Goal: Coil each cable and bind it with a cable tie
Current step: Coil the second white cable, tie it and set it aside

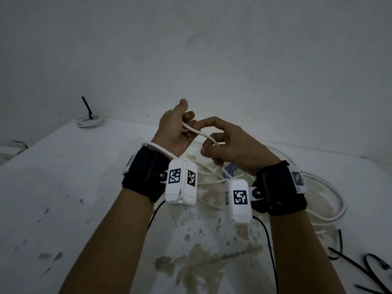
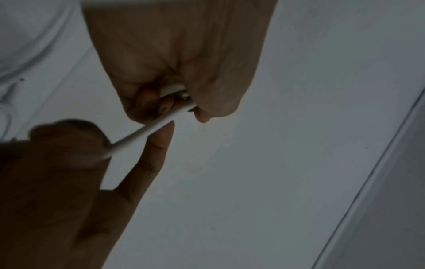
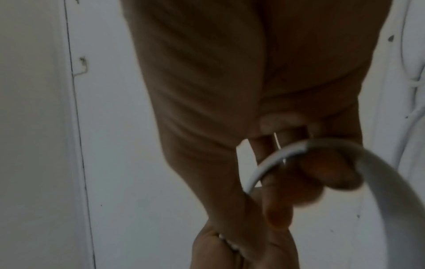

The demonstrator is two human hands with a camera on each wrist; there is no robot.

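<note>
Above the middle of the white table both hands hold one white cable. My left hand grips its end in curled fingers; the left wrist view shows the cable leaving that fist. My right hand pinches the same cable a little to the right, and it bends round those fingers as a white cable. The rest of the cable loops behind my left wrist and trails down into a loose pile. A coiled white cable bound with a black tie lies at the far left.
Loose black cable ties lie at the near right edge. A blue cable shows under the hands among the white ones. The table is stained brown near the middle. A grey wall rises behind it.
</note>
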